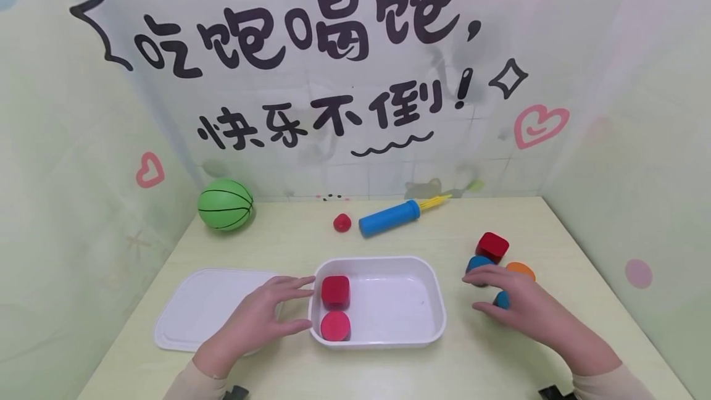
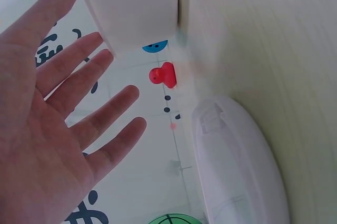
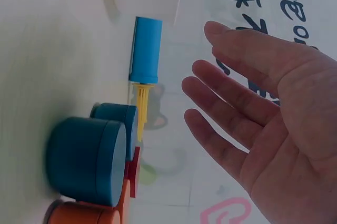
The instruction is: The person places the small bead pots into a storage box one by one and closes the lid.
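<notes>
A white rectangular plastic box (image 1: 389, 345) stands mid-table, with a red rounded-square container (image 1: 336, 291) and a red round one (image 1: 336, 326) in its left end. At the box's left wall is my left hand (image 1: 266, 308), fingers spread; in the left wrist view, its thumb and fingertips reach the wall (image 2: 131, 13). My right hand (image 1: 522, 301) hovers by a group on the right, partly hiding it, with nothing in its grasp. That group has blue round lidded containers (image 3: 87, 161), an orange one (image 1: 521, 271) and a red squarish one (image 1: 493, 247).
Under and beyond the left forearm lies a white lid (image 1: 205, 310). Toward the back wall are a green ball (image 1: 225, 205), a small red knobbed piece (image 1: 342, 222) and a blue hand pump (image 1: 389, 219) with a yellow end. Printed sheets enclose the table on three sides.
</notes>
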Demonstrator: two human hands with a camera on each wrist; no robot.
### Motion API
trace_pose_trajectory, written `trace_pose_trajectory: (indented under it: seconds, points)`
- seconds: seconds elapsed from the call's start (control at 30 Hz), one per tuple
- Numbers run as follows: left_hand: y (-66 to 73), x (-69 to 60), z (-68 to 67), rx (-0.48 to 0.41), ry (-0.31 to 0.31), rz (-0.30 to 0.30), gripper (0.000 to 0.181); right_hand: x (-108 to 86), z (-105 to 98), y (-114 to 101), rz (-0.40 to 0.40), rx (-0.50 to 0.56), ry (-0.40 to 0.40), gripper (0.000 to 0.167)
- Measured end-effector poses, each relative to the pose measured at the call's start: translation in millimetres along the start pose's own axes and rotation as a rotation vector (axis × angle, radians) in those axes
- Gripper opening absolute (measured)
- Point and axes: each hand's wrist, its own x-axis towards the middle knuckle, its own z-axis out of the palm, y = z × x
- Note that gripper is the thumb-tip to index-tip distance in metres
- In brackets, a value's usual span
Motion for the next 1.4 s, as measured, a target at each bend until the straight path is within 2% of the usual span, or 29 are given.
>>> trace_pose_trajectory:
  seconds: [0.27, 0.53, 0.93, 1.4]
  points:
    - [1.3, 1.1, -0.5, 0.003, -0.02, -0.018, 0.052, -21.3, -12.9, 20.4, 0.11, -0.085, -0.096, 0.047]
    - [2.0, 1.1, -0.8, 0.009, -0.019, -0.022, 0.052, -35.2, -24.7, 39.3, 0.257, -0.112, -0.255, 0.048]
    - [2.1, 2.0, -1.1, 0.011, -0.014, -0.01, 0.051, -43.0, -24.1, 53.8, 0.272, -0.101, -0.308, 0.051]
    - [4.0, 0.9, -1.9, -0.008, -0.031, -0.037, 0.052, -43.2, -21.9, 58.5, 0.251, -0.082, -0.279, 0.053]
